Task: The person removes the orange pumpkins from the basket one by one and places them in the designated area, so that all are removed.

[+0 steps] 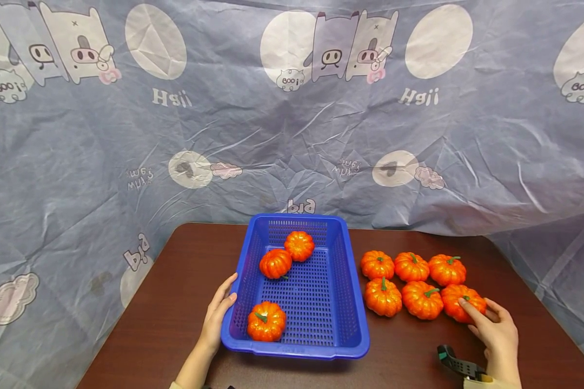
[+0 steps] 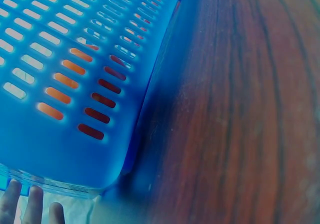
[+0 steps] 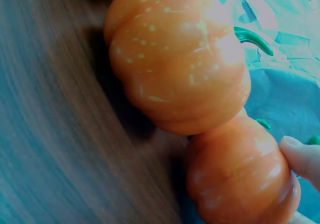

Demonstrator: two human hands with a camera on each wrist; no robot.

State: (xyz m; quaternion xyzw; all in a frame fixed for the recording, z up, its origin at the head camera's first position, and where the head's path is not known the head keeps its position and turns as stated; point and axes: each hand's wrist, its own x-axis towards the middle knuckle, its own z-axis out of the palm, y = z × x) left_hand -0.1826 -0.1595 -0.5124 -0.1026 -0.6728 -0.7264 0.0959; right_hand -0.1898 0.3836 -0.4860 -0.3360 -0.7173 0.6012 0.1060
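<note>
At the right end of the front row, my right hand (image 1: 498, 329) pinches a small orange pumpkin (image 1: 459, 304), thumb on top near the stem and fingers at its right side. In the right wrist view, the thumb (image 3: 302, 156) lies against that pumpkin (image 3: 242, 171), and a neighbouring pumpkin (image 3: 175, 59) stands close to the camera. My left hand (image 1: 215, 319) rests at the left rim of a blue perforated basket (image 1: 357, 324). Its extended fingertips (image 2: 35, 196) show at the rim in the left wrist view. Three pumpkins sit inside the basket, one (image 1: 266, 322) near its front left corner.
Several other pumpkins (image 1: 420, 300) stand in two rows right of the basket. All this is on a dark brown table (image 1: 170, 302). A printed grey-blue cloth (image 1: 253, 135) hangs behind it. A dark strap (image 1: 459, 367) sticks out beside the right wrist.
</note>
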